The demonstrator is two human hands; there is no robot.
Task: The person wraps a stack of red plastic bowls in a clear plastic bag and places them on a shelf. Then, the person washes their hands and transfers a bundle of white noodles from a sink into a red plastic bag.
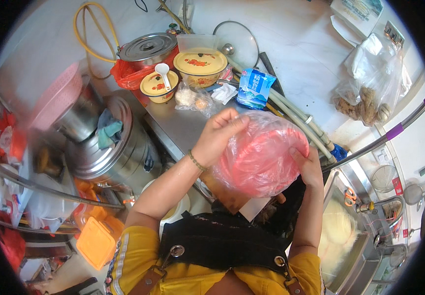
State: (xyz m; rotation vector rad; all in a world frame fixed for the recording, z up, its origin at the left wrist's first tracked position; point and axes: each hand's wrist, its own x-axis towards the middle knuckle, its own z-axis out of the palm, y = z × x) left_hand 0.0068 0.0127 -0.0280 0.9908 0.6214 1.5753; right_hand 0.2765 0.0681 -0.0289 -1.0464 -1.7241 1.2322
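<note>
Both my hands hold a round pink bundle [260, 158] wrapped in a clear plastic bag, up in front of my chest; what the pink thing is cannot be told through the film. My left hand [221, 131], with a beaded bracelet at the wrist, pinches the bag's upper left edge between thumb and fingers. On the other side my right hand [308, 164] grips the bundle's rim, thumb on top and fingers hidden underneath. Just beyond the bundle stands a blue printed packet [255, 89] on the metal counter [175, 120].
Yellow enamel lidded pots [200, 62] and a red-bagged steel pot [148, 48] stand at the back. Left are a large steel drum [124, 158] and a pink basket [57, 96]. A bag of roots [367, 103] hangs right, above a sink [360, 261] with pale noodle-like strands [336, 228].
</note>
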